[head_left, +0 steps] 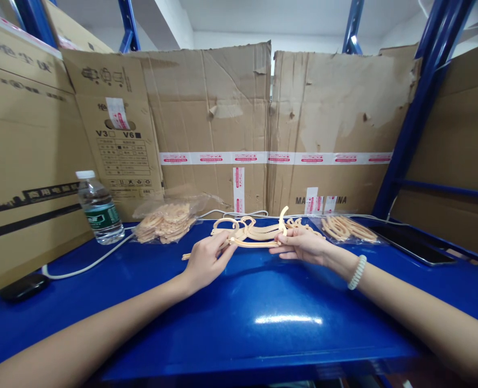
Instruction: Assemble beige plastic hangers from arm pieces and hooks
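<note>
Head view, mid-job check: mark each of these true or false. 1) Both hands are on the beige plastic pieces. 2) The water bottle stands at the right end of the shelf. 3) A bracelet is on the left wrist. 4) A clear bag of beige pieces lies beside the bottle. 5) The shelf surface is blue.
1) True: the left hand and right hand both grip the beige plastic pieces.
2) False: the water bottle stands at the left.
3) False: the bracelet is on the right wrist.
4) True: the clear bag lies just right of the bottle.
5) True: the shelf surface is glossy blue.
</note>
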{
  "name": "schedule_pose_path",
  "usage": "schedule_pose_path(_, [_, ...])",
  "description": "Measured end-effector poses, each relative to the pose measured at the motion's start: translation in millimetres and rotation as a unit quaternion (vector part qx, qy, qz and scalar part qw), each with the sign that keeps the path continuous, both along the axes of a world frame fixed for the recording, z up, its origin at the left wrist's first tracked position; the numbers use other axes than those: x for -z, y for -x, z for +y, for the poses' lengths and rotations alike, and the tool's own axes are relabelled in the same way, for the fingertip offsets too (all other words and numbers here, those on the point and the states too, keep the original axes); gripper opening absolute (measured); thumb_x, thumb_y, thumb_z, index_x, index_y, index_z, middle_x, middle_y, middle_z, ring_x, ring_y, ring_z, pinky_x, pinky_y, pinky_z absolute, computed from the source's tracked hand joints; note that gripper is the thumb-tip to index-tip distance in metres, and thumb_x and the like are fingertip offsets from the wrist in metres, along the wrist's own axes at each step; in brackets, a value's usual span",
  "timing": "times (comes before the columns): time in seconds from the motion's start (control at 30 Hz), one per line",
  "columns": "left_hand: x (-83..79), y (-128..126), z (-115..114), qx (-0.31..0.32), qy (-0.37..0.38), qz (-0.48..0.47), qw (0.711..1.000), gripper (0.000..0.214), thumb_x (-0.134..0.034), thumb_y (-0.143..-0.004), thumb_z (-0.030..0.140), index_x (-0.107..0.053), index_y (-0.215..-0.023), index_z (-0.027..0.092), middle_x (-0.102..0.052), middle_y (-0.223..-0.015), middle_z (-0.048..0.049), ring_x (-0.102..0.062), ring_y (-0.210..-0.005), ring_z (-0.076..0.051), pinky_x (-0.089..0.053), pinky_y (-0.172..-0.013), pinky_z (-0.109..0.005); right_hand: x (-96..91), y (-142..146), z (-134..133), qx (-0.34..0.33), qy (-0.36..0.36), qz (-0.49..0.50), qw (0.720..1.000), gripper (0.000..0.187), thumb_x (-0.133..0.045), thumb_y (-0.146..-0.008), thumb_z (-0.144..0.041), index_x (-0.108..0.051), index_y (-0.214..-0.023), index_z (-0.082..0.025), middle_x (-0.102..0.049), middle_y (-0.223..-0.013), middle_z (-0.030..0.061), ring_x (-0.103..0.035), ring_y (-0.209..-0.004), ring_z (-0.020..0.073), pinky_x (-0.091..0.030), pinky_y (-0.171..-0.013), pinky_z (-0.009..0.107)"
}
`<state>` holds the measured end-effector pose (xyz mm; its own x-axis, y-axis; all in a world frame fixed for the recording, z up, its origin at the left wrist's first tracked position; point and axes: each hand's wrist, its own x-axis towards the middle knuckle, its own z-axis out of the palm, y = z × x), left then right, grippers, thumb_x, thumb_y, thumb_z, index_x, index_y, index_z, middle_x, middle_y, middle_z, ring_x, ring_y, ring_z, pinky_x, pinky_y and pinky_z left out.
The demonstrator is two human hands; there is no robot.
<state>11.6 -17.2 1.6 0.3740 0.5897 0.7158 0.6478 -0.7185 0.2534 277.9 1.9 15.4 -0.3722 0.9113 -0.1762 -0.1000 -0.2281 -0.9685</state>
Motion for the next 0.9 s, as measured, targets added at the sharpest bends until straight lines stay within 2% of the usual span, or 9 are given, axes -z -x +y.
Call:
schedule_pose_path(0.17, [0.6, -0.2, -0.5, 0.006, -0.057, 0.025, 0.998, 0.017, -0.048, -0.09, 0.026, -0.055, -0.077, 0.019, -0.049, -0.059, 0.0029, -0.048, -0.057, -0.013, -0.034, -0.059, -0.025, 4.1, 0.6, 1.5, 0.008, 0.012, -0.016, 1.0, 0.008, -0.054, -0.091, -0.012, -0.059, -0.084, -0.01, -0.072, -0.078, 0.0108, -0.072, -0.077, 0.0155, -0.057, -0.064, 0.018])
schedule_pose_path(0.4, [1.3, -0.4, 1.3, 0.01, -0.063, 0.024, 0.998, 0.012, -0.049, -0.09, 0.025, -0.058, -0.084, 0.019, -0.055, -0.062, 0.0014, -0.052, -0.06, -0.014, -0.037, -0.06, -0.025, 3.1, -0.3, 1.8, 0.001, 0.019, -0.015, 1.0, 0.007, -0.06, -0.088, -0.015, -0.059, -0.082, -0.01, -0.072, -0.076, 0.0109, -0.071, -0.076, 0.0151, -0.057, -0.063, 0.018])
schedule_pose_path(0.67, [1.3, 0.2, 1.0, -0.003, -0.07, 0.038, 0.997, 0.021, -0.05, -0.09, 0.027, -0.053, -0.071, 0.019, -0.05, -0.058, 0.0027, -0.049, -0.056, -0.014, -0.033, -0.057, -0.025, -2.2, -4.6, -0.1, -0.009, 0.02, -0.026, 0.999, 0.01, -0.064, -0.085, -0.02, -0.06, -0.079, -0.012, -0.072, -0.088, 0.009, -0.07, -0.089, 0.0173, -0.055, -0.063, 0.019])
schedule_pose_path(0.77, [0.5, 0.4, 0.4, -0.003, -0.08, 0.045, 0.996, 0.023, -0.049, -0.09, 0.028, -0.051, -0.068, 0.019, -0.049, -0.056, 0.0028, -0.047, -0.054, -0.013, -0.032, -0.056, -0.025, -2.0, -4.5, 0.6, -0.001, 0.018, -0.026, 0.999, 0.01, -0.065, -0.084, -0.02, -0.06, -0.08, -0.012, -0.071, -0.087, 0.0087, -0.07, -0.086, 0.0172, -0.055, -0.06, 0.018])
schedule_pose_path(0.9, [0.1, -1.6, -0.8, -0.004, -0.081, 0.05, 0.995, 0.026, -0.049, -0.09, 0.029, -0.049, -0.065, 0.019, -0.049, -0.055, 0.0027, -0.047, -0.054, -0.013, -0.032, -0.056, -0.025, 1.7, 1.0, 0.0, 0.021, 0.014, -0.035, 0.999, 0.011, -0.066, -0.083, -0.018, -0.058, -0.078, -0.012, -0.07, -0.074, 0.0068, -0.071, -0.072, 0.0152, -0.053, -0.052, 0.015])
